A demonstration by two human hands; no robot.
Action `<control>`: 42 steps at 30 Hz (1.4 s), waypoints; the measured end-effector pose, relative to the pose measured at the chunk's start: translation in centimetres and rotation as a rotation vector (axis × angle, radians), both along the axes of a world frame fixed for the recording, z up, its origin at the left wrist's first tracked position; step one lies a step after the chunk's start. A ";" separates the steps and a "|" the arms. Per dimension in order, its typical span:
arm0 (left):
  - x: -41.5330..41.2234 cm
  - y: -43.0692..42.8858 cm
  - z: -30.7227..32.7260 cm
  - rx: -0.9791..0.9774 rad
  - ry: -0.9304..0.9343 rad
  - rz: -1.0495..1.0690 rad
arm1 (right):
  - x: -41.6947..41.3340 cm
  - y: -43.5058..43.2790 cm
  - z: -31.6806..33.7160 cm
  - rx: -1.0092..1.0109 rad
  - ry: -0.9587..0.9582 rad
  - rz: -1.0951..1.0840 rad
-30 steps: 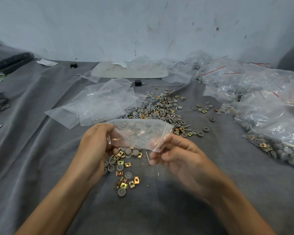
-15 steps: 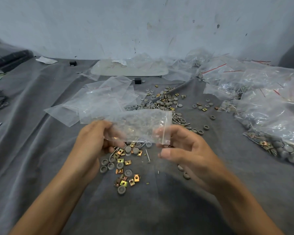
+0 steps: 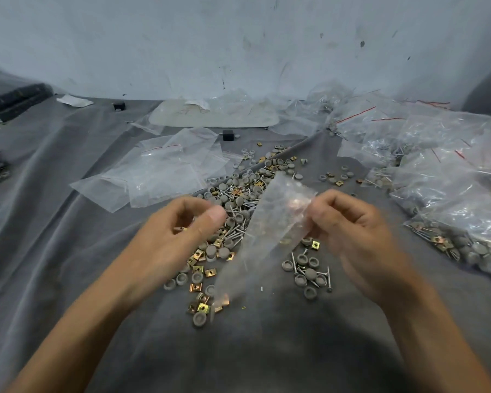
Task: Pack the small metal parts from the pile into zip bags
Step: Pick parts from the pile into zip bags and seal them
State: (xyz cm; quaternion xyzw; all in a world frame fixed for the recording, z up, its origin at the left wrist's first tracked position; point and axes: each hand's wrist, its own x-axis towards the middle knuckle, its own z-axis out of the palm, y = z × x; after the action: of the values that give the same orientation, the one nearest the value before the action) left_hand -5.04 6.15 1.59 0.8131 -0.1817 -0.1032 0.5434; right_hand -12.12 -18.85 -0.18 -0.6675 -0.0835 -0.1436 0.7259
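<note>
My right hand (image 3: 349, 222) pinches the top corner of a clear zip bag (image 3: 267, 239), which hangs slanted down to the left above the cloth. My left hand (image 3: 182, 231) is off the bag, its fingers curled round a few small parts; a gold glint shows between them. The pile of metal parts (image 3: 247, 194), grey caps, screws and gold square clips, lies just beyond both hands. More loose parts (image 3: 201, 270) sit under the bag and beside my right wrist (image 3: 306, 270). The image is blurred by motion.
Empty zip bags (image 3: 165, 171) lie flat at the left of the pile. Filled bags (image 3: 451, 180) are heaped along the right side. A pale flat board (image 3: 210, 117) lies by the wall. Grey cloth (image 3: 54, 222) covers the table.
My left hand has let go of the bag and closed on small parts. The bag, held flat between both hands before, now hangs slanted from my right hand alone.
</note>
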 end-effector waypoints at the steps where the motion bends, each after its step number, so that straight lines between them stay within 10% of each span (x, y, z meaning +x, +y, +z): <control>1: -0.6 -0.4 -0.1 -0.046 0.006 -0.111 | -0.1 0.4 0.0 -0.071 0.023 0.023; 18: -2.7 -3.8 -2.3 -0.397 0.208 -0.224 | -0.1 2.3 -0.8 -0.001 0.034 0.052; 26: 1.4 1.0 -0.8 0.125 -0.117 -0.012 | -0.4 -3.1 0.7 0.247 0.035 -0.105; 32: 0.9 2.3 -1.8 0.724 -0.065 -0.408 | -0.4 -4.7 1.0 0.301 0.014 -0.224; 42: 0.9 0.8 -3.3 0.741 -0.281 -0.365 | -0.5 -5.0 0.4 -0.025 -0.026 -0.449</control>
State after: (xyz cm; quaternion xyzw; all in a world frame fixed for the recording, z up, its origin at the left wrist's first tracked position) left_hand -4.10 6.93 -1.75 0.9139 -0.3452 -0.1439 0.1577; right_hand -12.61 -23.80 0.21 -0.6763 0.0562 -0.3091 0.6663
